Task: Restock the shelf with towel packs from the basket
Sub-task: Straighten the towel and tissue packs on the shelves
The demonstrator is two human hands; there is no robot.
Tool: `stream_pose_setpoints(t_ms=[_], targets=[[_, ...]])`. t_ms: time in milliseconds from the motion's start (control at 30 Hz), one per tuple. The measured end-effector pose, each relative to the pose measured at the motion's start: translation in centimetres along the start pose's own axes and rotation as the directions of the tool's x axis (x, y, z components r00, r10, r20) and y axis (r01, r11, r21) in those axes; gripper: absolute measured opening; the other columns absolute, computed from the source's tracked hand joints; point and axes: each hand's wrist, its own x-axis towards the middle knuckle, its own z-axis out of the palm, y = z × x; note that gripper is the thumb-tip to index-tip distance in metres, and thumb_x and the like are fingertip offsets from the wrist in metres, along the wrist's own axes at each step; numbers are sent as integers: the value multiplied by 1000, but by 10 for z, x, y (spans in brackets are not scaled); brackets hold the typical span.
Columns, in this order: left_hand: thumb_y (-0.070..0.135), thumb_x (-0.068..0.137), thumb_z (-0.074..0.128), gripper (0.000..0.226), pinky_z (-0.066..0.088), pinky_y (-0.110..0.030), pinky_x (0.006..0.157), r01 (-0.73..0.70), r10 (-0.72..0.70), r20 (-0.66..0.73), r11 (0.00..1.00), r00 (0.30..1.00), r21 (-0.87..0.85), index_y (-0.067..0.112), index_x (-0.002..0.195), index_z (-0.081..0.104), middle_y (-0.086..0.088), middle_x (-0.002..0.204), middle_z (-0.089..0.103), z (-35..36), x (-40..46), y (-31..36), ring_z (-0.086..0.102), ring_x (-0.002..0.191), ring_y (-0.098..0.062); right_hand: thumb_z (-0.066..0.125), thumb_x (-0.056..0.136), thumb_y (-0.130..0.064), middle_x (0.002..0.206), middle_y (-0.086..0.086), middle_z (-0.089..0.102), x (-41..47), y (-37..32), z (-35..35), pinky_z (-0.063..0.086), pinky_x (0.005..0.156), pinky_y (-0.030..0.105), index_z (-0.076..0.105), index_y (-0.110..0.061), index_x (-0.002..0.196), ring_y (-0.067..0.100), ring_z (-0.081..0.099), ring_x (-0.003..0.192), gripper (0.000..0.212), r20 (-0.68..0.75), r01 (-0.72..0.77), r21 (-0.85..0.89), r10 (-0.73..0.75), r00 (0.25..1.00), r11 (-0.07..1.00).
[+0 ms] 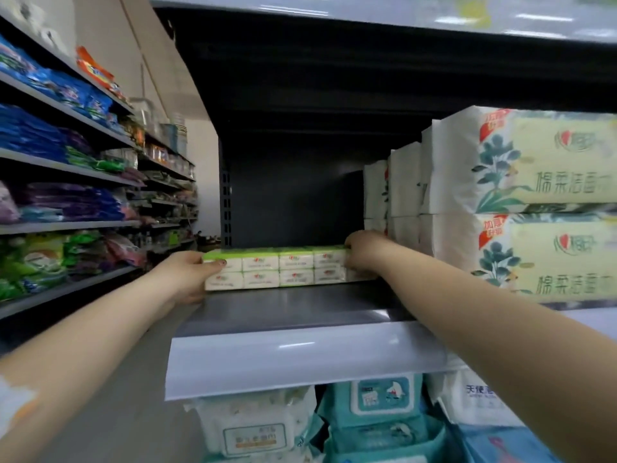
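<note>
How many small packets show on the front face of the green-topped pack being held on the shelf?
8 on the pack: four along the top row, four below. The left hand and right hand grip its ends and partly cover the end packets; more may lie behind.

this is looking like a shop, a supermarket aisle for household goods. grey metal shelving [300, 355] is running in tiers, with a long row of shelves [66, 168] stretching away on the left, carrying bagged products [50, 88] in blue, purple and green. stacked tissue packs [534, 202] are filling the right side, and wipe packs [377, 402] are sitting below.
</note>
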Motion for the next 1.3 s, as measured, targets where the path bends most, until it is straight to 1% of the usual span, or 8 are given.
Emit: stream_pose_setpoints(t_ms=[100,233,367,567,733,867,967,1300], targets=[[16,94,52,11,37,-13,40,-78,80,-16,992,997,100,9,97,59,-2,64,55,7,4,-1,47,51,-12,47,94,-29,127,9,56,8,6,5,44,82,26,52,-13,128,26,55,111,38,-26,-11,-37,10,1000,999],[29,93,52,15,45,-29,86,-54,45,62,988,997,142,20,105,58,-9,123,60,4,9,-2,57,96,-22,47,94,-26,132,14,48,6,12,5,43,83,26,46,-11,132,28,51,114,41,-76,-34,3,34,997,999],[33,91,56,70,32,-34,104,-120,112,46,962,993,246,23,149,18,-5,151,31,-5,7,-1,38,132,-27,55,90,-17,135,16,39,3,12,5,45,83,32,36,-7,134,31,49,115,49,-169,-78,82,91,981,994],[33,88,60,56,28,-24,102,-298,258,148,843,955,448,24,139,40,-3,147,37,7,5,-1,35,135,-20,47,93,-18,128,16,46,3,11,2,40,71,28,50,-6,123,28,53,106,32,-119,-58,0,58,991,998],[34,89,57,60,17,-25,113,-307,253,173,804,952,509,22,144,33,-9,155,20,20,15,-6,16,144,-19,45,93,-19,124,14,50,4,12,2,38,69,26,53,-4,119,27,53,105,31,-47,-42,-30,40,998,999],[39,89,55,64,17,-25,112,-293,227,186,767,956,571,24,145,28,-11,156,13,24,25,-7,18,143,-22,51,90,-21,85,6,50,4,12,3,33,48,22,55,-5,115,20,49,82,30,24,-26,-49,28,999,998],[40,89,54,65,18,-23,111,-272,206,178,762,962,587,25,146,26,-11,156,12,26,29,-6,20,142,-24,52,89,-24,84,5,49,4,11,4,32,47,23,56,-5,112,20,49,80,30,35,-18,-49,20,999,999],[48,92,45,73,14,-27,113,-212,96,201,672,975,710,30,149,3,-13,155,-16,31,22,-2,6,145,-30,58,88,-32,123,11,57,0,9,7,47,89,28,51,-9,127,25,56,110,46,106,23,-37,-19,994,999]])
